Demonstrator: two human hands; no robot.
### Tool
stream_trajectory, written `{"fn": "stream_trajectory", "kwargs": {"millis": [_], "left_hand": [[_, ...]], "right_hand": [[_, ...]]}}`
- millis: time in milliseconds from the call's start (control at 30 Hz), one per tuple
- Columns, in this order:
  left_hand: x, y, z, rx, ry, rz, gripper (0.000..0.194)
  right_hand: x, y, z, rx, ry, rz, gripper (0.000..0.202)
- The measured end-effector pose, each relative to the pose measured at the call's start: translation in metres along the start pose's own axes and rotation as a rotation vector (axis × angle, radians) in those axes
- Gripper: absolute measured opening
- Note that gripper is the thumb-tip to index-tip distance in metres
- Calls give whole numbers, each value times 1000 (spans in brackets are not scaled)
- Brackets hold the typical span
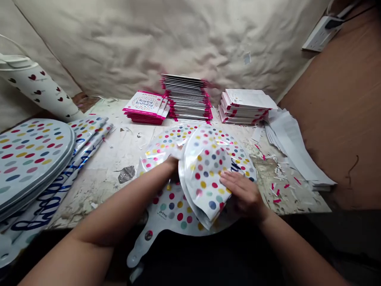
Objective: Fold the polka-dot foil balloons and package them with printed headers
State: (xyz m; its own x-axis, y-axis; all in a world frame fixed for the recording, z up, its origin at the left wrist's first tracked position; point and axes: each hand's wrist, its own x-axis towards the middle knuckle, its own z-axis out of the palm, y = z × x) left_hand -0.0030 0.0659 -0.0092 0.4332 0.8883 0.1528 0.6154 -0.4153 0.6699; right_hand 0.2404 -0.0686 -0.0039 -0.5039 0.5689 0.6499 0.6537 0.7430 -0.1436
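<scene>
A white foil balloon with coloured dots (pixel 205 171) is partly folded over at the table's front edge, on top of another flat dotted balloon (pixel 178 228) whose tail hangs past the edge. My left hand (pixel 174 163) reaches behind the folded part; its fingers are hidden by the foil. With fingers stretched out, my right hand (pixel 245 192) lies on the folded balloon's right side, pressing on the foil near dark blue lettering.
Flat dotted balloons (pixel 32 155) are stacked at the left below a white tumbler (pixel 41 87). Pink and white packets (pixel 145 105), an upright-looking stack of packets (pixel 187 97), and white-backed packets (pixel 247 103) stand behind. White sheets (pixel 291 139) and pink scraps (pixel 276 192) lie at right.
</scene>
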Motion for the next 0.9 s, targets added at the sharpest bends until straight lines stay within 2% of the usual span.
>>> {"fn": "stream_trajectory", "kwargs": {"millis": [133, 200, 300, 400, 500, 567, 633, 700, 800, 900], "left_hand": [[19, -30, -36, -146, 146, -355, 31], [25, -30, -43, -255, 121, -467, 35], [33, -15, -39, -424, -27, -537, 53], [40, 3, -34, -715, -255, -639, 62], [44, 12, -32, -1056, -475, -824, 47], [46, 15, -30, -1166, -529, -903, 33], [47, 19, -26, -1235, -509, -899, 22], [48, 22, -20, -1223, -421, -847, 16], [49, 21, -8, -1078, -278, -815, 11], [53, 9, -3, -952, -124, -794, 13]], "right_hand": [[-37, 3, 10, 6, -233, 51, 46], [-46, 6, 12, 50, -280, 71, 46], [-47, 8, 13, 90, -308, 86, 43], [-45, 8, 13, 97, -316, 99, 42], [-44, 8, 12, 96, -318, 106, 42], [-45, 7, 12, 94, -321, 112, 42], [-45, 7, 12, 94, -325, 116, 42], [-45, 7, 12, 101, -328, 115, 42], [-43, 8, 12, 123, -327, 116, 44], [-43, 9, 11, 147, -323, 134, 46]]}}
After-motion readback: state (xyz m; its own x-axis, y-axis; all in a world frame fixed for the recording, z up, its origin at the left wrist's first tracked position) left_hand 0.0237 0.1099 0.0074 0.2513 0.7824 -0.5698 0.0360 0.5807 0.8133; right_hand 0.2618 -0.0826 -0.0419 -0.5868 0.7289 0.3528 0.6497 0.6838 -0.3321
